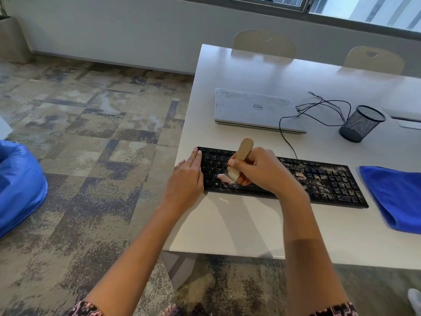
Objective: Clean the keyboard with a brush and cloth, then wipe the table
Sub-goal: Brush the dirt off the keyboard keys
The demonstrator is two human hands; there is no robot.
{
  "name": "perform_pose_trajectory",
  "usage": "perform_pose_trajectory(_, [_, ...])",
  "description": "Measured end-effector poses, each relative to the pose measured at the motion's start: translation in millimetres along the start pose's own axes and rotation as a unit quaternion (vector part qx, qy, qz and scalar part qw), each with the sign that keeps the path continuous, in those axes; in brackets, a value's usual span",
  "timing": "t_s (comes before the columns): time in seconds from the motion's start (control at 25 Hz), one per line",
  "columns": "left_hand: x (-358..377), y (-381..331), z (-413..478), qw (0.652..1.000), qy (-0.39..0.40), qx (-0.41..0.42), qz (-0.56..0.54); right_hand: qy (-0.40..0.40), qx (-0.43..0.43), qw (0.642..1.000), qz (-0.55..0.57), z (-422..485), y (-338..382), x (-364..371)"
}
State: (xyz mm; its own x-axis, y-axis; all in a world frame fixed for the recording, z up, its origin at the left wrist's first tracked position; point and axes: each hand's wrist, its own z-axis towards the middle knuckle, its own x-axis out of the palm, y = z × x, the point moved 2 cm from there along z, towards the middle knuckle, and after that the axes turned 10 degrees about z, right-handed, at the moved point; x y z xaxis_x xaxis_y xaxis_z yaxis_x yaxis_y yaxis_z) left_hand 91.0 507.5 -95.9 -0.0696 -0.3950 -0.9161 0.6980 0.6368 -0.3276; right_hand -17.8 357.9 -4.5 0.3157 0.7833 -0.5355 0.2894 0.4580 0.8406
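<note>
The right hand grips the wooden handle of the brush, whose bristles are down on the keys just beside the left hand. That hand lies flat with straight fingers, steadying the near end of the keyboard. The keys under the hands look mostly dark and clean, while those past the right wrist are thick with pale dust (so the brushing seems barely half done). Further right the blue cloth lies untouched on the table; the wiping of keyboard and table is not yet begun. Beyond the hands sit a closed laptop and a mesh cup.
</note>
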Motion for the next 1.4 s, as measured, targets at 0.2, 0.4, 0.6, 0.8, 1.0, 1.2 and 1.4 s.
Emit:
perform_pose_trajectory(0.2, [1.5,2.1,1.3,1.0,0.001,0.002,0.008,0.011,-0.015,1.0,0.005,-2.9,12.6,-8.6])
perform_pose_trajectory(0.4, [1.9,2.5,1.5,1.0,0.004,0.005,0.008,0.039,-0.018,0.999,0.014,-2.8,6.9,3.3])
perform_pose_trajectory(0.6, [2.3,2.0,0.9,1.0,0.002,0.001,0.002,0.001,0.043,0.999,-0.011,-3.9,-2.0,-23.7])
perform_pose_trajectory(0.8, [2.7,2.6,1.1,1.0,0.004,0.001,0.001,-0.092,-0.037,0.995,-0.02,-3.2,-0.4,-13.7])
perform_pose_trajectory(1.0, [1.5,1.5,0.6,1.0,0.005,-0.002,0.002,-0.154,-0.088,0.983,-0.041,2.4,-5.6,14.0])
perform_pose_trajectory(1.2, [1.3,1.4,-0.6,1.0,0.008,-0.006,0.006,-0.089,-0.036,0.993,-0.066,-2.1,-6.8,11.3])
perform_pose_trajectory(1.4, [0.4,0.7,-0.2,1.0,0.007,-0.008,0.006,-0.098,-0.047,0.993,-0.037,-5.4,-0.2,4.1])
